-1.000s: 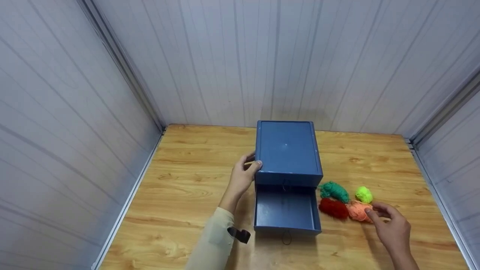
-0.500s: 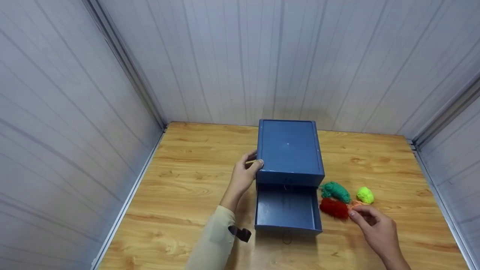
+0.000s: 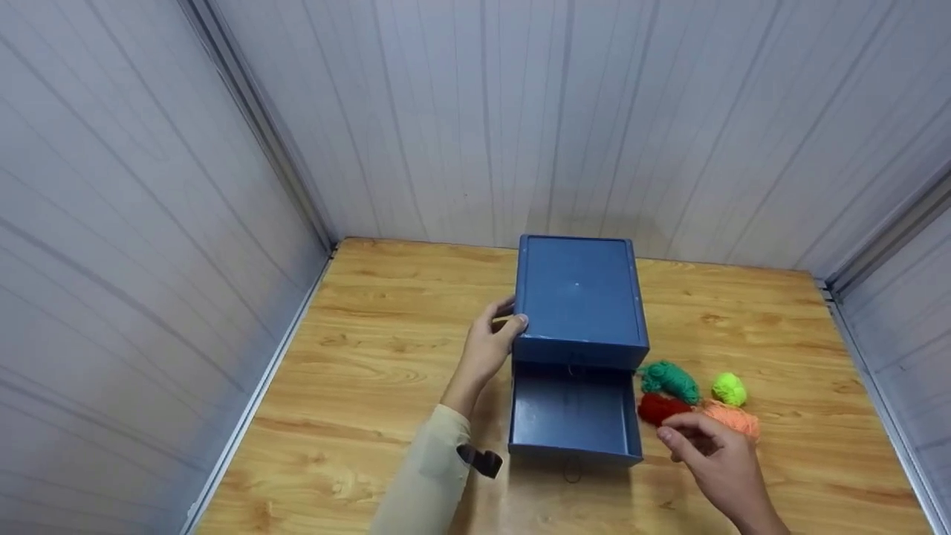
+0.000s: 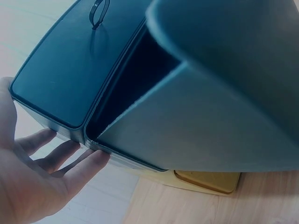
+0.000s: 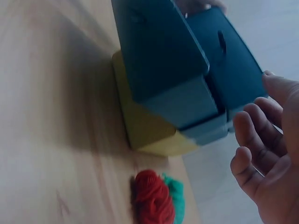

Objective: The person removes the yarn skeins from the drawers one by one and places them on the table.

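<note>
A blue drawer cabinet (image 3: 583, 290) stands on the table, and one drawer (image 3: 572, 416) below its top tier is pulled far out, with its inside bare. My left hand (image 3: 489, 345) holds the cabinet's left side near the front, thumb over the top edge and fingers against the side wall. My right hand (image 3: 717, 453) hovers with loosely bent fingers and nothing in them, beside the red yarn bundle (image 3: 660, 409). Behind that lies a green yarn bundle (image 3: 671, 380). An orange yarn bundle (image 3: 732, 417), partly hidden by the right hand, lies near a neon-yellow yarn ball (image 3: 729, 388).
Under the pulled-out drawer, a yellow lower tier (image 5: 140, 121) shows in the right wrist view. Thin loop pulls hang on the drawer fronts, such as the upper loop (image 4: 98, 14). Pale panel walls (image 3: 461, 126) enclose the wooden table (image 3: 386, 357) at the back and sides.
My right hand has moved left from the orange yarn to beside the red yarn and the drawer, uncovering much of the orange bundle. My left hand stays on the cabinet.
</note>
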`<state>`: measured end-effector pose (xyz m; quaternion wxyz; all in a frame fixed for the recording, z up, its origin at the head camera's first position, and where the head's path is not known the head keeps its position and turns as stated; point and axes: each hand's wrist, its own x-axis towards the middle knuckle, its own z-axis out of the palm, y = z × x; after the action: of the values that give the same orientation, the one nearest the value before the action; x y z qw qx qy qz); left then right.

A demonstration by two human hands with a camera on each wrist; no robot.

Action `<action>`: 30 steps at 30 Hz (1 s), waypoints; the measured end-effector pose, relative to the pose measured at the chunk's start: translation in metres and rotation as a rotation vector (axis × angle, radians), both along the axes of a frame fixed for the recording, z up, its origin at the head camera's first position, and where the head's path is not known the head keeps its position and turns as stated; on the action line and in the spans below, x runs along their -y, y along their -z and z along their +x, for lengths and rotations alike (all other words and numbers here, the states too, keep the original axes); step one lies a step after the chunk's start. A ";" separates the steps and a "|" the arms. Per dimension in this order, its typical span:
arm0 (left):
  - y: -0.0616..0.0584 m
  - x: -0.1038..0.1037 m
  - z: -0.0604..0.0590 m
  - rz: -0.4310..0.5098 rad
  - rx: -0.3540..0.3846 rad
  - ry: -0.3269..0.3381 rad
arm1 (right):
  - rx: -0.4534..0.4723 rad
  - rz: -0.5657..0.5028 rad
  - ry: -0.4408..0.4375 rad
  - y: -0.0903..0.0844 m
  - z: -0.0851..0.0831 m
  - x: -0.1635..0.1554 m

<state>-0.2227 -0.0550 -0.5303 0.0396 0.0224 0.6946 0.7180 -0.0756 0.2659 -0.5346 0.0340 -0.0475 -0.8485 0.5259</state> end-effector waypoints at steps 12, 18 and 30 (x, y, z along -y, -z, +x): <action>0.000 0.001 0.000 0.002 -0.006 -0.002 | 0.021 -0.060 -0.122 -0.005 0.012 0.026; 0.000 0.001 0.001 0.016 -0.007 0.008 | 0.042 -0.056 -0.179 0.002 0.020 0.035; 0.000 0.001 -0.001 0.008 -0.005 0.009 | 0.080 -0.013 -0.369 0.015 0.027 0.049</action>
<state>-0.2233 -0.0557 -0.5305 0.0409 0.0275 0.6917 0.7205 -0.0490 0.2173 -0.5501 -0.0969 0.0877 -0.8401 0.5265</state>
